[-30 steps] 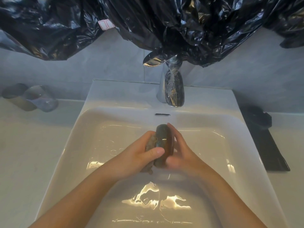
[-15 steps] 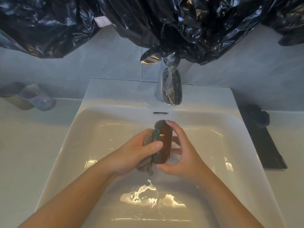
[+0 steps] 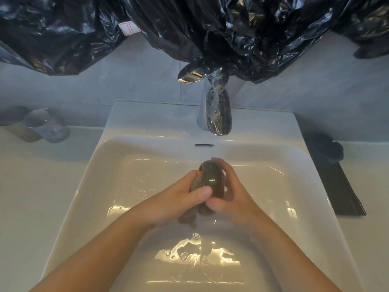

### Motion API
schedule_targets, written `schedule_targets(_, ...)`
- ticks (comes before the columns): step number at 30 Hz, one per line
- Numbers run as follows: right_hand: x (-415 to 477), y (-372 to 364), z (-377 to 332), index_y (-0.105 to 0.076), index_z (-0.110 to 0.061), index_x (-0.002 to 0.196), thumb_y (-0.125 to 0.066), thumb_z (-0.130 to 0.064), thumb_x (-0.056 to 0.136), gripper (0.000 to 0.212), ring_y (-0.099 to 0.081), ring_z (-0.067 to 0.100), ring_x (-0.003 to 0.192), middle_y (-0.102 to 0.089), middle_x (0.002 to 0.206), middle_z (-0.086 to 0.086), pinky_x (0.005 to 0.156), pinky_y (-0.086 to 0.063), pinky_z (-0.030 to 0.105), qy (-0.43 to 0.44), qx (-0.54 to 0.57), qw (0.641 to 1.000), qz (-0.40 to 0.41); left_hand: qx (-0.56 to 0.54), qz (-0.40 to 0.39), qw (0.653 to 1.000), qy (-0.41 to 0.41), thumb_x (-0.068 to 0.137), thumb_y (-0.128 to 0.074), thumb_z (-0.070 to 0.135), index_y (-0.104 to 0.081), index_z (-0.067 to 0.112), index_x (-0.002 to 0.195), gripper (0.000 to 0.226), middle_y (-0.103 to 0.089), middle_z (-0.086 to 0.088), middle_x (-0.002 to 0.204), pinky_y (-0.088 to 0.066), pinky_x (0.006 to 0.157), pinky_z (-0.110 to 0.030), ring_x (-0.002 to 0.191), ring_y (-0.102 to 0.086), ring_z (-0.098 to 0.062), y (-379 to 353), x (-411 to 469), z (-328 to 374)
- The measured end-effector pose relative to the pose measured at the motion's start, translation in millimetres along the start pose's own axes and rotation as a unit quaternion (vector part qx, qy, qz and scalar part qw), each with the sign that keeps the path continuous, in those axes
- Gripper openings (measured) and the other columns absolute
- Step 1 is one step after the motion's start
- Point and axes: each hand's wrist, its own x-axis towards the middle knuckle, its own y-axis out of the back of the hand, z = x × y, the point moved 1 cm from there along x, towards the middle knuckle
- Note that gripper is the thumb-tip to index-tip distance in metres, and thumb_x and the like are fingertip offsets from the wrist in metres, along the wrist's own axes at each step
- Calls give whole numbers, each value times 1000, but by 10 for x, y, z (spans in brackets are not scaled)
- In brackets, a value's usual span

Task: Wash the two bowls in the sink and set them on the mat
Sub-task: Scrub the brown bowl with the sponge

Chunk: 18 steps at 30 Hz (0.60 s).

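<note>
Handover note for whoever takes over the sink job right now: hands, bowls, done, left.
Left hand: grips a cloth against the bowl, thumb on its face.
Right hand: holds the bowl on edge over the sink.
Mat: on the counter right of the sink. The dark object at its far end is possibly the other bowl, but it is too dark to tell.
Done: no bowl confirmed on the mat.
Left: finish scrubbing, rinse, set this bowl on the mat, check the second.
</note>
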Motion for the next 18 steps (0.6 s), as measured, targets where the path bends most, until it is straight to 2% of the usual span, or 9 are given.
schedule_targets(3,-17,-9,-1,-37,-58,134,-83,-26,61,92,-55,7,123,-45,142,-11,85,-55,22,102,-154,983,7,-99,-11,995,-8,73,-70,60,-54,14,121,69,-54,-40,116,-28,87,-78,94,-49,-48,25,11,-57)
schedule_targets(5,-3,2,-13,-35,-62,135,-81,-26,63,93,-56,4,123,-45,142,-17,83,-55,22,65,-97,993,-25,-91,16,996,-1,72,-74,55,-51,10,122,71,-57,-36,109,-33,89,-79,87,-53,-52,55,34,-69)
schedule_targets(6,6,4,-29,-35,-63,135,-79,-29,65,90,-60,6,121,-50,139,-18,83,-56,26,25,-28,998,-51,-60,32,998,-2,73,-74,51,-50,12,120,66,-58,-34,107,-42,85,-73,85,-56,-49,73,38,-68)
schedule_targets(8,25,23,-32,-35,-53,143,-74,-48,74,80,-65,20,116,-61,135,-5,83,-58,40,-67,112,986,-103,39,51,998,-22,79,-67,40,-50,21,116,45,-59,-18,105,-53,75,-52,85,-60,-26,82,17,-41)
schedule_targets(10,16,36,11,-37,-33,149,-71,-63,76,85,-64,31,113,-61,133,12,83,-57,53,-112,210,961,-140,140,31,988,-64,83,-65,31,-49,25,113,35,-57,-4,97,-50,74,-37,84,-54,-8,59,-22,1)
schedule_targets(13,19,-3,30,-39,-18,147,-80,-55,69,95,-68,30,106,-61,128,18,76,-58,49,-118,224,961,-111,174,2,983,-57,83,-65,32,-46,22,117,40,-55,-3,97,-48,75,-29,84,-52,-5,38,-24,15)
schedule_targets(15,37,-25,29,-44,-30,141,-79,-42,68,81,-69,24,106,-61,128,13,76,-58,43,-79,154,983,-60,108,-6,994,-27,81,-66,40,-45,23,120,48,-58,-14,104,-52,76,-35,87,-59,-12,45,4,32)
schedule_targets(16,30,-30,14,-46,-40,135,-76,-35,67,74,-69,19,107,-59,130,9,77,-59,38,-56,98,993,-32,65,-8,998,-8,78,-67,47,-46,22,122,55,-57,-24,110,-54,79,-47,88,-60,-24,42,8,44)
schedule_targets(18,-1,-10,-12,-44,-57,126,-79,-31,62,77,-65,8,110,-52,135,-2,78,-58,29,14,-20,1000,4,-32,-17,999,4,73,-72,58,-49,16,125,71,-52,-40,116,-42,83,-72,91,-49,-39,51,16,6)
